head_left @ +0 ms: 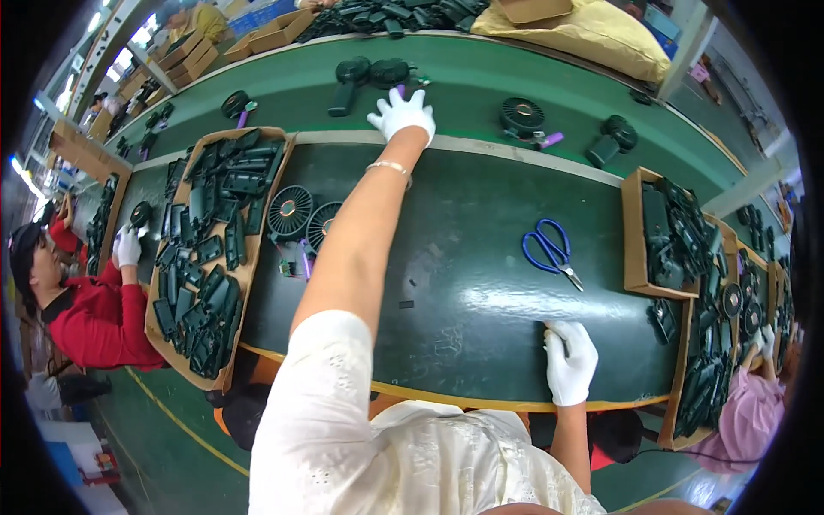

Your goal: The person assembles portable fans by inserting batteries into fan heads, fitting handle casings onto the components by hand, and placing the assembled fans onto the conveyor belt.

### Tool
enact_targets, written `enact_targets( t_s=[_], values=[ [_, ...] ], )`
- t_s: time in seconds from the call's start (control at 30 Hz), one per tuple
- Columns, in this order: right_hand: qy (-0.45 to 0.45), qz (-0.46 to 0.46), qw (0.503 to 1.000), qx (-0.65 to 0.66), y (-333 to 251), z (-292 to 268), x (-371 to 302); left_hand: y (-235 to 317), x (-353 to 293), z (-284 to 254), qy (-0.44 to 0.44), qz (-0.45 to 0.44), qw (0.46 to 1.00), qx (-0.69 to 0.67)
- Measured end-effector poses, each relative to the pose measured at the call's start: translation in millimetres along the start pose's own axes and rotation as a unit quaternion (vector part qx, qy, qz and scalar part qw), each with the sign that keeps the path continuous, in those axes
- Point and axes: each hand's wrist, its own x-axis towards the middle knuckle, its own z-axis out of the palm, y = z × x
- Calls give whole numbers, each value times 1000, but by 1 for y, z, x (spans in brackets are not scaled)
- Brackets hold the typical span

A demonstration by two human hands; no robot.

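Note:
My left hand, in a white glove, reaches across to the green belt with its fingers spread. Its fingertips are at a purple cylinder, beside dark handheld-fan parts; whether they touch it I cannot tell. White-gloved too, my right hand is curled above the near edge of the dark green table. A small dark piece shows at its fingertips, too hidden to name. Blue-handled cutters lie beyond that hand. Left of my outstretched arm are round fan heads and another purple cylinder.
Boxes of dark plastic casings stand at left and right. More fan parts lie along the belt. A yellow sack sits behind it. A person in red works at left, another in pink at right.

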Motion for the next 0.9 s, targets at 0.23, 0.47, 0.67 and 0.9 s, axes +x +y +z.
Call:
enact_targets(
  t_s=[0.23, 0.47, 0.67, 0.9],
  values=[
    [-2, 33, 999, 40, -6, 3, 1, -36, 44, 2, -89, 18, 996, -1],
    [-16, 57, 997, 39, 16, -5, -5, -32, -69, -107, -257, -2, 708, -658],
    [-197, 285, 810, 473, -29, 10, 16, -58, -244, -174, -371, 64, 689, -619],
    [-387, 412, 343, 750, -7, 60, 70, -50, -358, -142, -386, 336, 749, -420]
  ],
)
